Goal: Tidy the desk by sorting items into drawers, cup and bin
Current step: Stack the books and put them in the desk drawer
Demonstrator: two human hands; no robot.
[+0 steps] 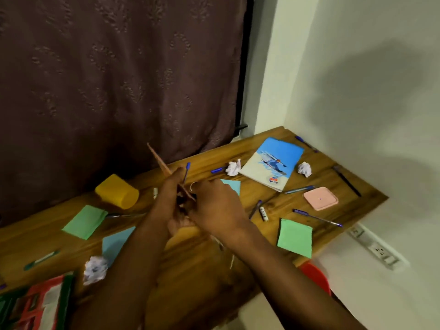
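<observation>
My left hand (166, 198) and right hand (214, 206) meet above the middle of the wooden desk (195, 258). The left hand grips a brown pencil (159, 160) that points up and left, with a blue pen (187, 171) beside it. My right hand's curled fingers close on the lower end of the same bundle; the exact hold is hidden. A yellow cup (117, 190) lies on its side to the left. Crumpled paper balls (233, 167) (304, 169) (95, 270) lie on the desk. Loose pens (316, 217) (300, 189) are scattered on the right.
A blue notebook (273, 163), green notes (84, 221) (295, 236), light-blue sheets (116, 241), a pink square piece (320, 198) and a small white tube (263, 213) lie around. A red-green book (35, 303) sits front left. A red object (316, 277) stands below the right edge. A curtain hangs behind.
</observation>
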